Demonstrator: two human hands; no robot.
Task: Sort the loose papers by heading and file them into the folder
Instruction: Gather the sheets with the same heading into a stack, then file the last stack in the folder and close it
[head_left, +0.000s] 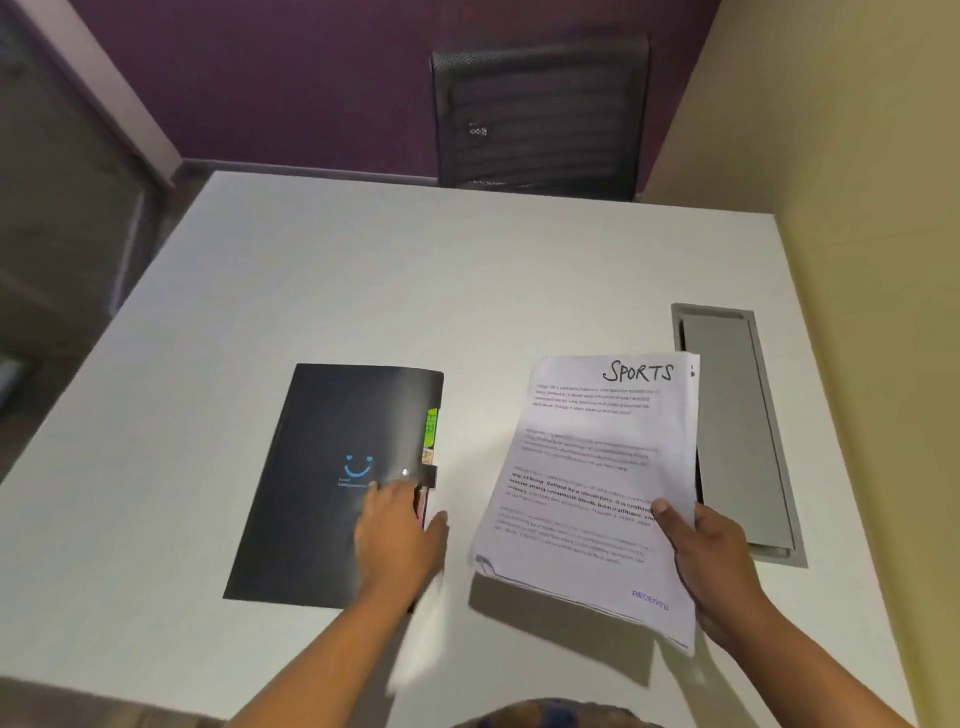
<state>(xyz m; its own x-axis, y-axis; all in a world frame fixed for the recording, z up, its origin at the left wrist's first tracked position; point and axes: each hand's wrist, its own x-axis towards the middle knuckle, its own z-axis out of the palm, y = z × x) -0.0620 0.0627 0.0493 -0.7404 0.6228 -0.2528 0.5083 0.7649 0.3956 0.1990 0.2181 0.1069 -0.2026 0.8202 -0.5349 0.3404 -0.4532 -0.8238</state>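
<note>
White table top (260, 312) is seen from above, with a black folder (322, 467) laid closed left of centre, its long axis running near to far and its opening edge turned right, toward the papers. A stack of loose papers (587, 467), topped by a sheet headed "SPORTS", is held lifted just right of the folder and apart from its cover, long axis likewise near to far. The stack is gripped at its near right corner by the right hand (717, 561), thumb on top and fingers beneath. The left hand (397, 535) is laid on the folder's right edge, fingers roughly straight and thumb spread past the edge; it is judged the nearer hand for lifting the cover. Coloured tabs (431, 431) are shown along that same edge, with a small clasp (428, 475) between them and the fingers
</note>
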